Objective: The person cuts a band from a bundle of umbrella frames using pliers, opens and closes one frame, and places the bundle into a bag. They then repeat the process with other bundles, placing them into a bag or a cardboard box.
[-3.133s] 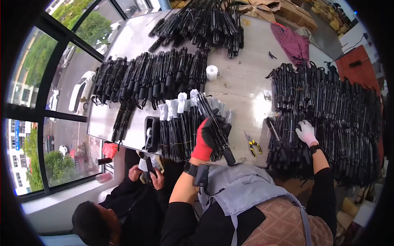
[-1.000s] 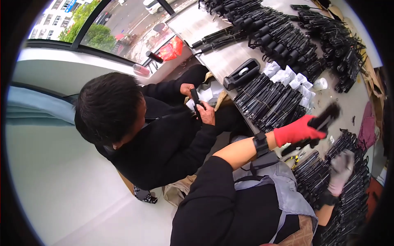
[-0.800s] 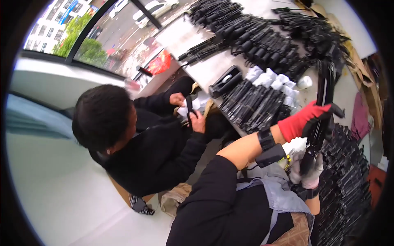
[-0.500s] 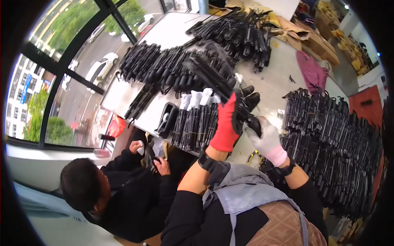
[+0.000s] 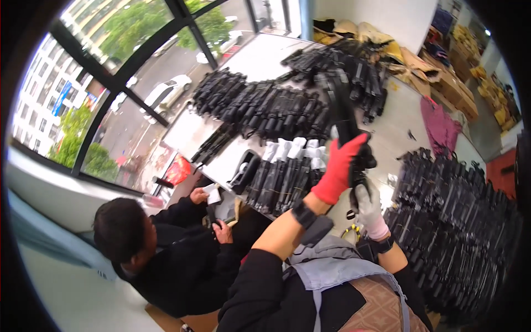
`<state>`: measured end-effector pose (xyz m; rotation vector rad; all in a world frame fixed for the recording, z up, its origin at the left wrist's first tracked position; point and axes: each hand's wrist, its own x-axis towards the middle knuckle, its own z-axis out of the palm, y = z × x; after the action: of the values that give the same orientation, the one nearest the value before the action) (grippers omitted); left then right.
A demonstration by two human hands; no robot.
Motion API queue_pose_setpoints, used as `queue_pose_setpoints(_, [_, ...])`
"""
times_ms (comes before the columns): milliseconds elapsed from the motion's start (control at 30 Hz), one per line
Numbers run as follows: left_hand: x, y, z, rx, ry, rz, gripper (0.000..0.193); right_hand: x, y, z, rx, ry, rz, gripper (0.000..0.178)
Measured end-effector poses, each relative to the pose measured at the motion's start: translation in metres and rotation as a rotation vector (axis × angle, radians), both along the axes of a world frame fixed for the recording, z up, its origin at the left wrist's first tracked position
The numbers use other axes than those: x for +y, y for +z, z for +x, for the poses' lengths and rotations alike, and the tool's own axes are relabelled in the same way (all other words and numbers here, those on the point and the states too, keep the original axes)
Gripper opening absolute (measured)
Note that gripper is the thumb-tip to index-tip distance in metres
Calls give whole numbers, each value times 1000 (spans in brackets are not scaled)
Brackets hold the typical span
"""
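My left hand (image 5: 340, 170), in a red and black glove, is closed round the shaft of a black folding umbrella (image 5: 344, 116). Its far part is blurred and points away from me over the table. Lower down, my right hand (image 5: 369, 209), in a white glove with a pink cuff, grips the near end of the same umbrella, which its fingers partly hide. Yellow-handled pliers (image 5: 352, 229) lie on the table beside my right wrist. Left of my red glove stands a row of bundled black umbrellas (image 5: 279, 185) with white wrapped tops.
Large stacks of black umbrellas (image 5: 448, 221) fill the right side, and further piles (image 5: 265, 110) lie at the back. A pink cloth (image 5: 440, 124) rests near the right edge. At my left a co-worker (image 5: 171, 260) handles a white piece and a dark object by the window.
The umbrella has swung from leaning left to pointing more straight away from me. Both my hands still hold it, and the whole view has shifted slightly.
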<state>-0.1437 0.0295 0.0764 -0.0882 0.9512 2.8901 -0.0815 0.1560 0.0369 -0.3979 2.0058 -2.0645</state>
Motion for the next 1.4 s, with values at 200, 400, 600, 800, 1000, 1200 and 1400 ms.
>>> queue_pose_setpoints(200, [12,47,-30,205,-89,-88,29,25,-4,-40,568,-218,469,35])
queue_pose_setpoints(400, [62,42,-26,450,-136,-46,36,77,-19,-68,1083,-597,753,62])
queue_pose_setpoints(600, [60,44,0,318,14,-185,32,71,-35,-60,1087,-615,937,64])
queue_pose_setpoints(800, [51,64,4,288,22,-634,34,79,-51,-72,573,-524,424,56])
queue_pose_setpoints(1000, [67,30,7,402,249,-646,33,59,-20,-43,302,-248,-60,42])
queue_pose_setpoints(1200, [36,25,8,400,57,-649,35,37,-5,-32,101,-280,-378,40])
queue_pose_setpoints(1400, [-95,52,-81,117,240,72,57,132,20,38,-77,59,-127,55])
